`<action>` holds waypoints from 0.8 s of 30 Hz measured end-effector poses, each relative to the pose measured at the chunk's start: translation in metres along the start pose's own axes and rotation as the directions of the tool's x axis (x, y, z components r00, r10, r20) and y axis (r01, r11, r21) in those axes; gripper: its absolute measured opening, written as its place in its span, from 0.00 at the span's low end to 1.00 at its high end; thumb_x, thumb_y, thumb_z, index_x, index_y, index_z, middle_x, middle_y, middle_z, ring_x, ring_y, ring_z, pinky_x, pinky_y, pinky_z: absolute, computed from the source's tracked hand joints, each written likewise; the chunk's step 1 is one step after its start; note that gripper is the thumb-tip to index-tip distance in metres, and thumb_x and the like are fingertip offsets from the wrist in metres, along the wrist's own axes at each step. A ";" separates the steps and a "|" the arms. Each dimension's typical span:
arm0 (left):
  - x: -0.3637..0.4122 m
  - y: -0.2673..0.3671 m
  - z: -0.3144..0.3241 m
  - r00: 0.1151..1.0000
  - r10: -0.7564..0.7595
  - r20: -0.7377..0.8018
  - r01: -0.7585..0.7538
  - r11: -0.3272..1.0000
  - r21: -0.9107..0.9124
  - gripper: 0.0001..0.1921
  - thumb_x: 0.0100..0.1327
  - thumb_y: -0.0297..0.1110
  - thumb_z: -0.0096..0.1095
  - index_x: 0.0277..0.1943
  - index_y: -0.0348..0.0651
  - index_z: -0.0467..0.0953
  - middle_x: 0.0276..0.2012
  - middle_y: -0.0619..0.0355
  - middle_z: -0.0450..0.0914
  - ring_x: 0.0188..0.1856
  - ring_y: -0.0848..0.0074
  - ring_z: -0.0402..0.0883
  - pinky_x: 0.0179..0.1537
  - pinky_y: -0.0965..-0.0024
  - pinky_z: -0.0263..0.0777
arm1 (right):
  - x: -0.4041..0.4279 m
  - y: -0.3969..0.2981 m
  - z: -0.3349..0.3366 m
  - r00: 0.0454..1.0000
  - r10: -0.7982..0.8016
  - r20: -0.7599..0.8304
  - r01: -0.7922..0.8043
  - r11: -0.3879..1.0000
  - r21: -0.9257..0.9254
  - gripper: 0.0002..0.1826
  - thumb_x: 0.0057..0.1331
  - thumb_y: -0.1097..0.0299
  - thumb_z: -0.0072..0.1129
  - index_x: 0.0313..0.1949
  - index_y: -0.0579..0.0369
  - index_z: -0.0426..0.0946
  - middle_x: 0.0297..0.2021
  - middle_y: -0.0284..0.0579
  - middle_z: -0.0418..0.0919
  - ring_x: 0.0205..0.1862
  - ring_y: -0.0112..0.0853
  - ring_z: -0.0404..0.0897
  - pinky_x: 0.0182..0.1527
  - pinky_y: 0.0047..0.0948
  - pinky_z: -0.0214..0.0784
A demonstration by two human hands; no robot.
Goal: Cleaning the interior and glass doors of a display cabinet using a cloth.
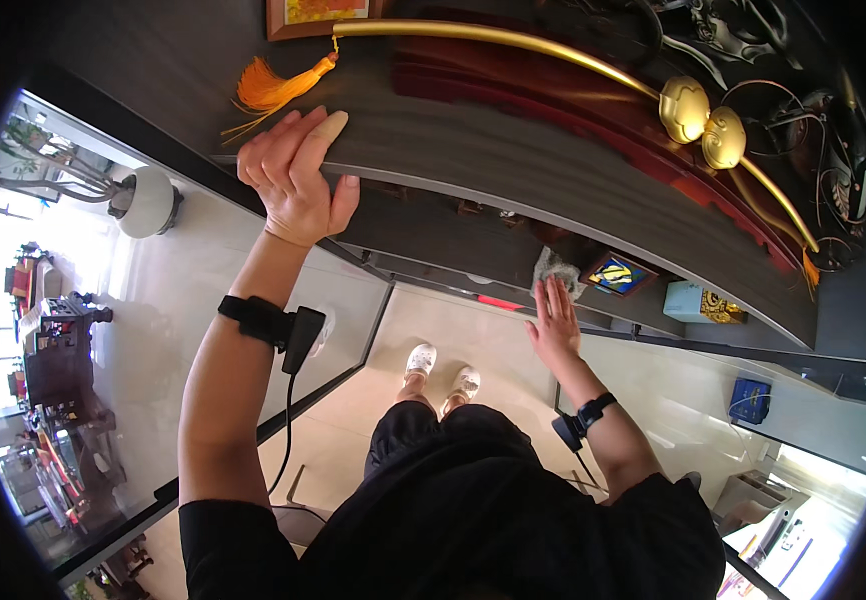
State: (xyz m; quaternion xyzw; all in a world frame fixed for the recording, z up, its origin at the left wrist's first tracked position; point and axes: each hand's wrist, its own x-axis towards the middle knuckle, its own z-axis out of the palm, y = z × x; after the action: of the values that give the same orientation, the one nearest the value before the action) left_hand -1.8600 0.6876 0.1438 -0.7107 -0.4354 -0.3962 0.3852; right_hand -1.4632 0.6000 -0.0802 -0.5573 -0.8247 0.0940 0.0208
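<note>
My left hand [294, 176] rests at the front edge of the dark upper shelf [493, 142], its fingers over the top and its thumb at the lip. One of its fingers wears a pale cover. Lower down, my right hand [555, 319] reaches onto the lower shelf [433, 240] and presses a grey cloth [555, 268] with its fingers stretched out. Just right of the cloth stands a small framed picture [617, 275] in blue and yellow. A light blue box [684, 301] with a gold patterned side sits farther right on that shelf.
On the upper shelf, a golden ruyi sceptre [684, 109] lies on a dark red wooden stand [553, 112], an orange tassel [275, 86] near my left hand. A wooden frame [320, 19] stands behind. Glass panels [358, 300] flank me; a white planter [146, 202] is at left.
</note>
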 end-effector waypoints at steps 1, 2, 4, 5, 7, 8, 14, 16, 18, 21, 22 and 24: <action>0.002 0.002 0.001 1.000 -0.002 0.004 0.002 1.000 0.006 0.24 0.59 0.45 0.52 0.57 0.45 0.74 0.53 0.59 0.76 0.54 0.69 0.69 0.58 0.63 0.54 | 0.005 0.000 0.002 0.999 -0.023 -0.026 0.022 1.000 -0.007 0.47 0.60 0.61 0.64 0.73 0.51 0.47 0.74 0.51 0.45 0.75 0.49 0.47 0.73 0.45 0.46; 0.002 0.001 -0.002 1.000 -0.002 0.002 0.002 1.000 0.006 0.24 0.59 0.45 0.52 0.57 0.45 0.74 0.53 0.59 0.76 0.54 0.69 0.69 0.58 0.63 0.54 | 0.014 -0.007 0.001 0.996 -0.056 -0.068 0.057 0.998 0.015 0.44 0.59 0.62 0.64 0.73 0.48 0.51 0.73 0.50 0.48 0.73 0.49 0.50 0.71 0.45 0.50; 0.002 0.002 -0.004 0.998 0.007 0.070 -0.008 1.000 0.007 0.24 0.65 0.45 0.50 0.60 0.42 0.68 0.55 0.55 0.73 0.58 0.64 0.66 0.60 0.59 0.51 | 0.030 -0.016 0.001 0.991 -0.079 -0.104 0.083 0.996 0.032 0.42 0.59 0.64 0.64 0.71 0.44 0.55 0.71 0.48 0.52 0.71 0.48 0.54 0.69 0.45 0.55; 0.001 0.001 -0.006 0.998 0.005 0.070 -0.006 1.000 0.012 0.24 0.65 0.45 0.50 0.60 0.42 0.68 0.55 0.55 0.73 0.58 0.64 0.66 0.60 0.59 0.51 | 0.035 -0.021 -0.002 0.984 -0.098 -0.147 0.100 0.995 0.002 0.40 0.58 0.64 0.65 0.69 0.38 0.59 0.67 0.45 0.56 0.67 0.47 0.59 0.63 0.44 0.65; 0.001 0.001 -0.010 0.996 -0.004 0.093 0.005 1.000 -0.020 0.24 0.64 0.43 0.52 0.60 0.42 0.68 0.56 0.55 0.72 0.59 0.64 0.66 0.60 0.59 0.50 | 0.032 -0.016 -0.011 0.990 -0.110 -0.091 0.111 0.994 0.007 0.39 0.58 0.66 0.64 0.69 0.37 0.60 0.65 0.44 0.57 0.65 0.47 0.61 0.62 0.44 0.66; 0.001 0.002 -0.009 0.996 -0.006 0.090 0.008 1.000 -0.019 0.24 0.64 0.43 0.52 0.60 0.42 0.68 0.56 0.55 0.72 0.59 0.64 0.66 0.60 0.59 0.50 | 0.031 -0.012 -0.014 0.993 -0.112 -0.038 0.113 0.994 0.009 0.38 0.58 0.67 0.63 0.68 0.36 0.61 0.63 0.44 0.59 0.63 0.46 0.62 0.60 0.44 0.68; 0.004 0.005 -0.009 0.997 -0.022 0.074 0.021 1.000 0.016 0.25 0.61 0.41 0.56 0.61 0.43 0.68 0.56 0.56 0.72 0.59 0.64 0.66 0.60 0.59 0.51 | 0.038 -0.022 -0.021 0.987 -0.133 -0.084 0.135 0.991 0.007 0.34 0.57 0.69 0.62 0.64 0.34 0.66 0.58 0.43 0.63 0.58 0.45 0.66 0.52 0.43 0.75; 0.007 0.007 -0.009 0.997 -0.029 0.069 0.031 0.999 -0.023 0.26 0.59 0.38 0.58 0.61 0.44 0.68 0.56 0.56 0.72 0.59 0.64 0.67 0.60 0.59 0.51 | 0.040 -0.023 -0.023 0.993 -0.100 -0.058 0.102 0.994 0.033 0.34 0.57 0.70 0.62 0.64 0.34 0.67 0.58 0.43 0.63 0.58 0.45 0.66 0.52 0.42 0.75; 0.006 0.007 -0.010 0.997 -0.029 0.073 0.032 0.999 -0.030 0.26 0.58 0.37 0.59 0.61 0.44 0.68 0.56 0.57 0.73 0.58 0.65 0.67 0.60 0.60 0.52 | 0.033 -0.012 -0.020 0.992 -0.114 -0.049 0.116 0.992 0.043 0.33 0.56 0.70 0.62 0.63 0.35 0.67 0.59 0.42 0.63 0.60 0.45 0.66 0.52 0.42 0.75; 0.003 0.005 -0.011 0.997 -0.034 0.073 0.036 0.999 -0.020 0.27 0.56 0.37 0.60 0.61 0.44 0.68 0.56 0.57 0.73 0.58 0.65 0.67 0.60 0.59 0.52 | 0.017 0.008 -0.019 0.983 -0.179 -0.047 0.180 0.983 0.021 0.35 0.56 0.71 0.62 0.65 0.36 0.65 0.61 0.43 0.62 0.62 0.44 0.65 0.53 0.42 0.74; 0.002 0.004 -0.011 0.998 -0.035 0.061 0.036 0.999 -0.014 0.28 0.56 0.36 0.60 0.61 0.44 0.68 0.57 0.57 0.73 0.58 0.65 0.67 0.60 0.59 0.52 | 0.016 0.009 -0.015 0.982 -0.183 -0.047 0.184 0.983 0.020 0.35 0.56 0.71 0.62 0.65 0.36 0.65 0.61 0.43 0.62 0.62 0.44 0.65 0.53 0.42 0.74; 0.002 0.006 -0.009 0.998 -0.038 0.048 0.038 0.999 -0.018 0.28 0.55 0.36 0.60 0.61 0.44 0.68 0.57 0.57 0.73 0.58 0.65 0.68 0.60 0.59 0.52 | 0.013 0.007 -0.016 0.987 -0.156 -0.035 0.157 0.987 0.028 0.37 0.56 0.70 0.62 0.65 0.36 0.64 0.61 0.44 0.61 0.63 0.45 0.64 0.55 0.42 0.72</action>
State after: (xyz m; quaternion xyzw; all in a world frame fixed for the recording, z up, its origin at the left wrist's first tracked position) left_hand -1.8560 0.6784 0.1475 -0.7150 -0.4541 -0.3906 0.3606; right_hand -1.4599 0.6164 -0.0665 -0.4920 -0.8639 0.0956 0.0499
